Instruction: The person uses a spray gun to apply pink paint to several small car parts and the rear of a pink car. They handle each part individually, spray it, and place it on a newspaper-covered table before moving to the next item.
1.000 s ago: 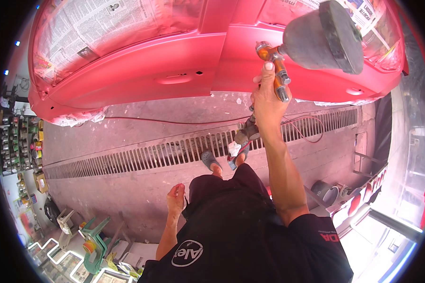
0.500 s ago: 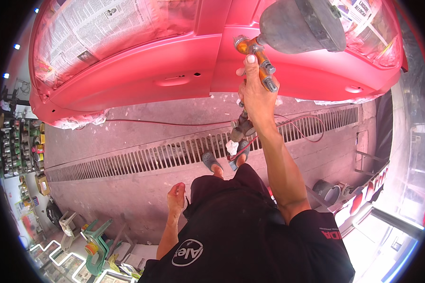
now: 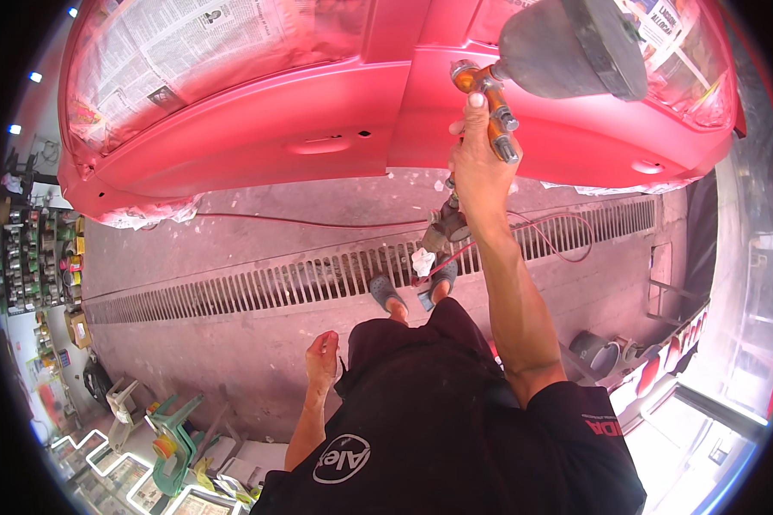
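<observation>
My right hand (image 3: 483, 178) is wrapped round the handle of a spray gun (image 3: 493, 103) with an orange-gold body, the thumb lying along its back. A large grey cup (image 3: 567, 53) sits on the gun, tilted to the right. Below the grip hang a fitting with a dark and metal cylinder (image 3: 445, 232) and a red air hose (image 3: 567, 257). The gun is in front of a matte red car side (image 3: 232, 176), apart from it as far as I can see. Low at my left side, my left hand (image 3: 321, 360) hangs with curled fingers, nothing visible in it.
Newspaper (image 3: 197, 51) masks the car's windows. A slotted floor drain (image 3: 309, 283) crosses beneath my feet, the hose looping over it. Behind left stand a green chair (image 3: 176, 446) and shelves of cans (image 3: 39, 266). A dark bucket (image 3: 594, 350) is at the right.
My right hand and the spray gun have shifted slightly to the right along the car. My left hand stays in nearly the same place. The view has tilted a little.
</observation>
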Available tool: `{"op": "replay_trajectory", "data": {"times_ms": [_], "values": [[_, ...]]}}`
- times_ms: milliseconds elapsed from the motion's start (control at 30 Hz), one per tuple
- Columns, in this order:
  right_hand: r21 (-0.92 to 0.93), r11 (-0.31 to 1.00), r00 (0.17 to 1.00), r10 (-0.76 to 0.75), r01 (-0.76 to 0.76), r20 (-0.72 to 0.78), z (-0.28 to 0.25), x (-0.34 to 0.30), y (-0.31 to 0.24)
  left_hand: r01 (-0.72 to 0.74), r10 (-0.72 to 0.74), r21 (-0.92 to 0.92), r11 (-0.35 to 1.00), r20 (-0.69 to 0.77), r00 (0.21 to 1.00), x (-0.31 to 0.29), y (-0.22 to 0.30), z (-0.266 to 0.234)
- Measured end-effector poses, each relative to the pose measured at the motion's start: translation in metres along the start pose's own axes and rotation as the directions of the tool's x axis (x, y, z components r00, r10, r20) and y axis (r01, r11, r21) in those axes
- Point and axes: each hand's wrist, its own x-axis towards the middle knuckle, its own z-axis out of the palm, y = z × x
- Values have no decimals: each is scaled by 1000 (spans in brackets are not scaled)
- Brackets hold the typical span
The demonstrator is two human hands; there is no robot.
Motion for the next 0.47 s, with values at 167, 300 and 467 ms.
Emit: {"op": "replay_trajectory", "data": {"times_ms": [167, 300, 467], "values": [[38, 998, 993, 43, -47, 109, 7, -4, 0, -22, 22, -7, 1000, 5, 1000, -3, -3, -2], [96, 993, 992, 62, -72, 106, 6, -12, -4, -4, 4, 8, 1000, 11, 1000, -4, -8, -3], [60, 992, 984, 105, -115, 144, -6, -3, -5, 1, -1, -7, 1000, 43, 999, 2, -10, 0]]}}
